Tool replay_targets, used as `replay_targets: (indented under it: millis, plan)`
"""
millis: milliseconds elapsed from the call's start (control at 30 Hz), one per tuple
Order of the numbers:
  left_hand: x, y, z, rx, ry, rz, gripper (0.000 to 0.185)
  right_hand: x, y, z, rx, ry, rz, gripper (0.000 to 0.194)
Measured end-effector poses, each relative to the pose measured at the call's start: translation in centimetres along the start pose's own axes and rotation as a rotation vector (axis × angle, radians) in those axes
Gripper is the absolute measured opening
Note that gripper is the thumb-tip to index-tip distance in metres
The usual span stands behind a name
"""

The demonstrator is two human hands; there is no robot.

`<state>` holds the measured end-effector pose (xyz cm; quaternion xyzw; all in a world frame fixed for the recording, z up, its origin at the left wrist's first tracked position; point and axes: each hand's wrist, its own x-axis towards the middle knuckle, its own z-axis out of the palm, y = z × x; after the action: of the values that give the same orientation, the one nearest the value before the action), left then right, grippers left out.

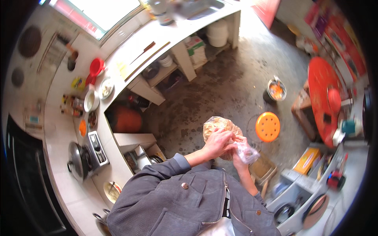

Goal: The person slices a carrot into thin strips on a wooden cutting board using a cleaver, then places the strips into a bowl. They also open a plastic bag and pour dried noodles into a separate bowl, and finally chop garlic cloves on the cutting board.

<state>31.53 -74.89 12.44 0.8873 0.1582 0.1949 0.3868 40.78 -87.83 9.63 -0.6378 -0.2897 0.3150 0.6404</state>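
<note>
A clear plastic bag (218, 123) of yellowish food, perhaps noodles or snacks, hangs in front of my jacket, above the floor. My left hand (219, 143) grips its gathered neck from the left, fingers bent over the plastic. On the other side my right hand (239, 144) closes around the same neck, and the loose, crumpled bag top (248, 152) sticks out past it to the right. The two hands touch or nearly touch; the exact finger positions on the plastic are partly hidden.
A counter (113, 124) with a gas stove (99, 149), lidded wok (78, 160) and bowls runs along the left. Right of the bag stand an orange stool (267, 126), a bin (276, 90) and a red round table (322, 97). Open shelving (307, 180) is at lower right.
</note>
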Motion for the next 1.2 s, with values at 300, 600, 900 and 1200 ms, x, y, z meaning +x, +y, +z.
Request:
replay_targets:
  millis: [300,600,900,1200]
  plan:
    - [-1.0,-4.7,-10.4,0.075,0.327,-0.220,0.037,10.9,0.9,9.5,0.012,-0.298,0.073,0.013]
    - [3.4,-9.6,-12.3,0.489,0.765,-0.476,0.036,23.1,-2.1,16.7,0.101,-0.696,0.205,0.018]
    - [1.3,-14.7,-16.4,0.532,1.109,-0.967,0.043,31.6,-5.4,24.0,0.094,-1.117,-0.063,0.012]
    - [-7.9,-17.6,-21.7,0.555,1.121,-1.066,0.032,32.4,-10.7,38.5,0.004,-1.563,-0.419,0.009]
